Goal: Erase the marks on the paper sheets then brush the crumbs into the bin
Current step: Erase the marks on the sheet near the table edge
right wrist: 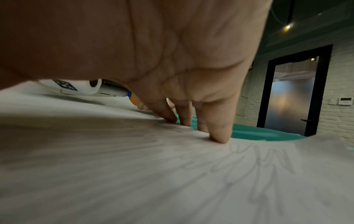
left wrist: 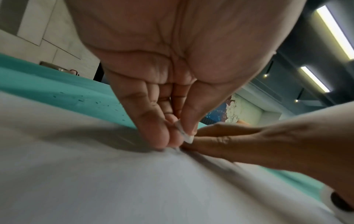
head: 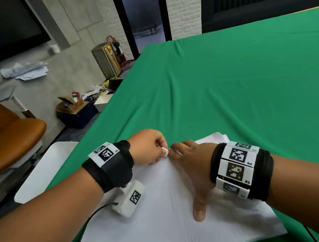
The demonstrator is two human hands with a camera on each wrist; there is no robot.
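Note:
White paper sheets (head: 167,211) lie stacked on the green cloth at the near edge of the table. My left hand (head: 150,148) pinches a small white eraser (head: 165,151) and holds its end against the top sheet near the far edge; the eraser (left wrist: 184,133) shows between thumb and fingertips in the left wrist view. My right hand (head: 190,159) lies flat on the paper just right of the eraser, fingers (right wrist: 220,133) straight and pressing the sheet (right wrist: 172,174) down. Faint pencil scribbles (right wrist: 264,160) show on the sheet. Dark eraser crumbs (head: 160,119) dot the cloth beyond the paper.
A white bin (head: 43,172) stands against the table's left edge, beside my left forearm. The green cloth (head: 235,82) stretches far ahead and right. An orange chair (head: 14,133) and boxes of clutter (head: 77,109) sit on the floor at left.

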